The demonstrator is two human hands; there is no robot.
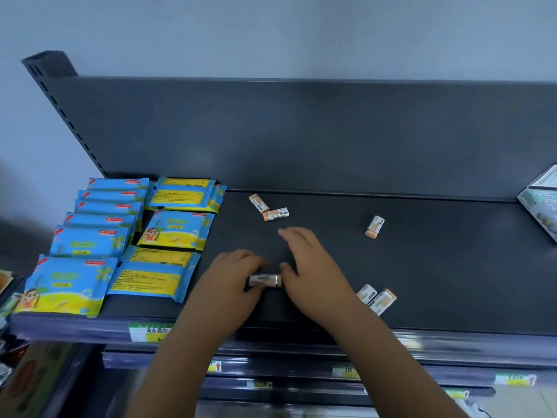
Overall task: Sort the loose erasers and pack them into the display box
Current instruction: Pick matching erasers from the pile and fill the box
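Orange erasers in white paper sleeves lie loose on the dark shelf. Two erasers sit at the back, touching at one end. A single eraser lies to the right. Another pair of erasers rests near the front edge, beside my right wrist. My left hand and my right hand meet over one eraser near the shelf's front; fingers of both hands pinch its ends. The display box is partly in view at the far right edge.
Blue and yellow wipe packs fill the left part of the shelf in overlapping rows. A dark back panel rises behind. Price tags line the front rail, with lower shelves below.
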